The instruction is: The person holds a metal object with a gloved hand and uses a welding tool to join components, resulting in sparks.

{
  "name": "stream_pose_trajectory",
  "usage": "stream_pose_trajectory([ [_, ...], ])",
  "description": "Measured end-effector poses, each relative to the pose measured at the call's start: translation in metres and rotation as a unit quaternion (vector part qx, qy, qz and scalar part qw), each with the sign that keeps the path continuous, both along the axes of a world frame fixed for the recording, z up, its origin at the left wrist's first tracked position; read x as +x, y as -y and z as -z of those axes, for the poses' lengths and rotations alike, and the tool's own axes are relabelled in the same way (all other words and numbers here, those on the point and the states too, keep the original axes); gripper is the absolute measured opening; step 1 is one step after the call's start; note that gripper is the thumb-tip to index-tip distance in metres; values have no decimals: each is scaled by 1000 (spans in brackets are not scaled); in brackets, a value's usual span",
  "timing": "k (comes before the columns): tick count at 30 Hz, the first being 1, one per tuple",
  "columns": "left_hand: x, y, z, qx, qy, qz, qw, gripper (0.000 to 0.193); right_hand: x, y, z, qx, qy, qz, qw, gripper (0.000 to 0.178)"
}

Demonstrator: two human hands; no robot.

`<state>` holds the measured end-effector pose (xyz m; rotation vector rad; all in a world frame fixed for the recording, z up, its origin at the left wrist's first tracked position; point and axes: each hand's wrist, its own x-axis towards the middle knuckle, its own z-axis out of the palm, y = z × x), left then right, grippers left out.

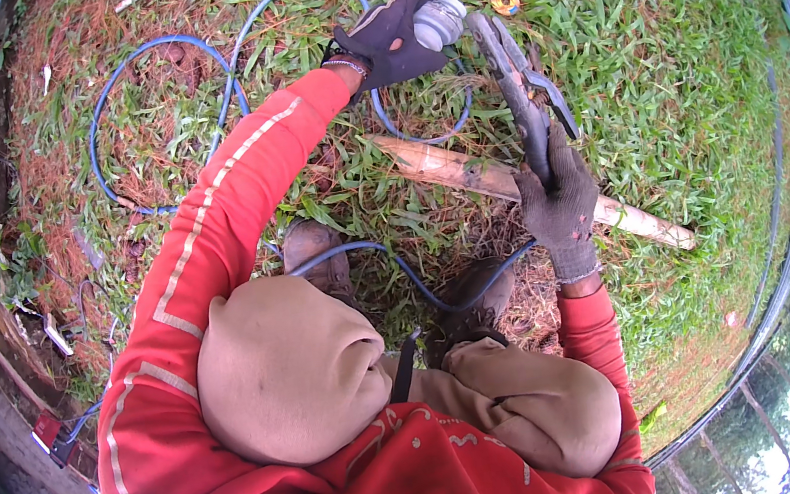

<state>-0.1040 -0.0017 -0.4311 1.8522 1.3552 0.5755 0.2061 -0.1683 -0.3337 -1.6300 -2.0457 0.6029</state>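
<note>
My left hand (398, 36), in a dark glove with a small hole, is closed on a grey ribbed round fitting (439, 21) above the grass. Its exact kind is hard to make out. Across from it, my right hand (560, 198), in a worn grey-brown glove, grips the lower end of a long dark tool (521, 103). That tool has narrow jaw-like parts pointing away from me and a curved grey lever at its side. The tool's far tip lies close beside the fitting. How the right fingers wrap the handle is partly hidden.
A pointed wooden stake (450, 168) lies on the grass below both hands. Blue hose (97, 137) loops at left and runs past my boots (316, 258). A small yellow and blue ring (505, 1) lies beyond. My bent knees (282, 374) are close in front.
</note>
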Motion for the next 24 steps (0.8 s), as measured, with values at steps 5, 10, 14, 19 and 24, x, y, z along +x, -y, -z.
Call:
stream_pose_trajectory([
  [5, 2, 1, -6, -4, -1, 7, 1000, 126, -2, -4, -8, -21, 5, 19, 1000, 79],
  [10, -6, -10, -7, -22, 93, -85, 992, 113, 5, -2, -16, -72, -12, 47, 996, 76],
  [14, -38, -31, 3, 9, 219, -163, 962, 114, 7, 8, -4, -52, -80, 71, 993, 79],
  [19, -9, -15, -15, 20, 100, -98, 990, 119, 12, 5, -2, -79, -111, 87, 987, 77],
  [24, -11, -13, -19, -39, 62, -47, 996, 107, 2, -2, -4, -64, -86, 61, 992, 78],
])
